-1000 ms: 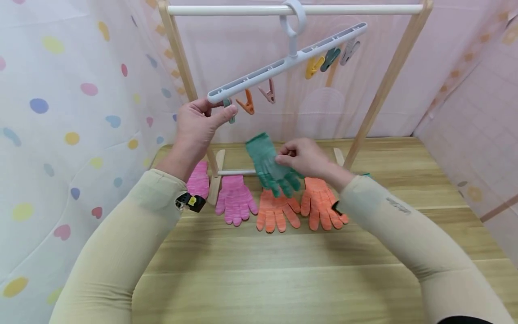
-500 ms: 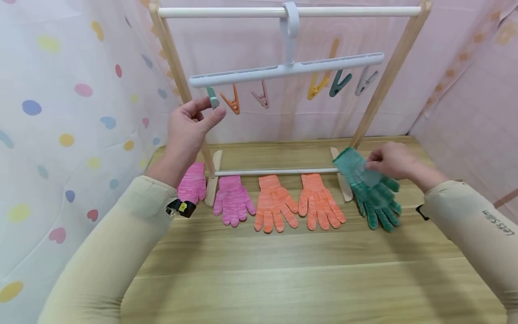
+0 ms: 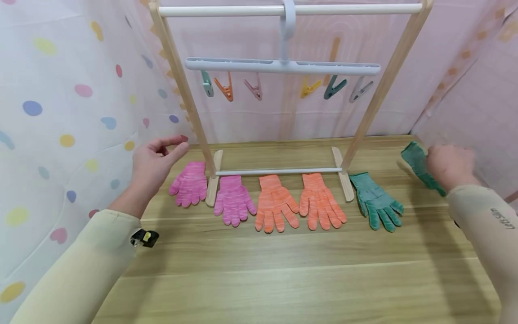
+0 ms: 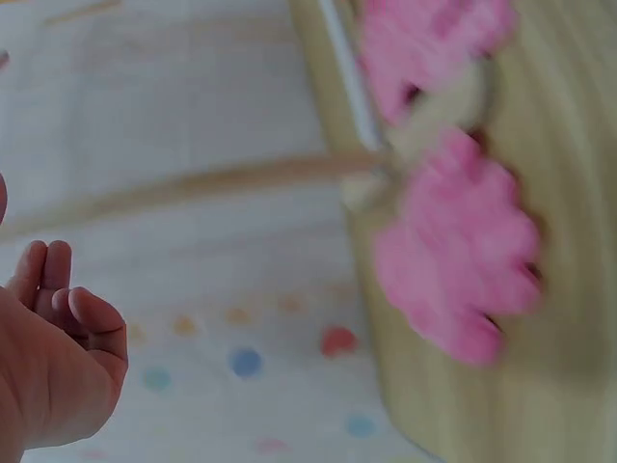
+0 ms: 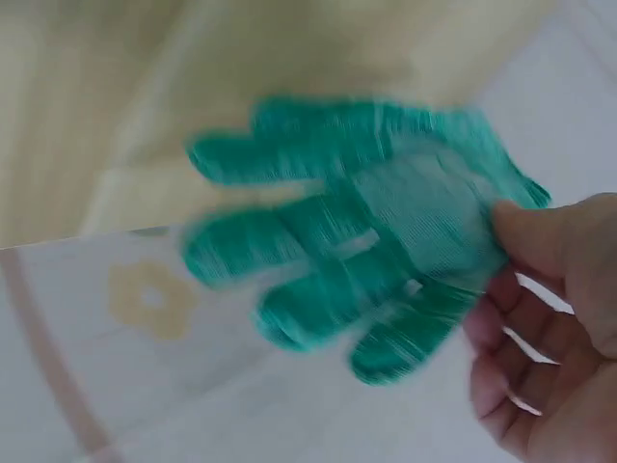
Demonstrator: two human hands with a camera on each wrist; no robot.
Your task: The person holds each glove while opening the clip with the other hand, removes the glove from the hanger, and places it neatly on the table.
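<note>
Both hands have dropped and spread apart since half a second ago: the left hand has let go of the teal clip and come down from the hanger, and the right hand has carried one green glove out to the far right edge of the table, leaving the other green glove lying flat by the rack's right foot.

Nearest, the two cream sleeves reach in over the wooden table. The left hand hovers above the table's left edge, holding nothing, its fingers loosely curled with thumb and forefinger pointing toward the rack; the left wrist view shows the fingers relaxed and empty. The right hand pinches the green glove between thumb and fingers, the glove's fingers hanging free near the pink wall.

Beyond the hands a row of gloves lies on the table at the rack's base: two pink gloves, one on each side of the left foot, then two orange gloves, then the flat green glove.

Farthest, the white hanger hangs level from the top bar, with six coloured clips dangling under it.
</note>
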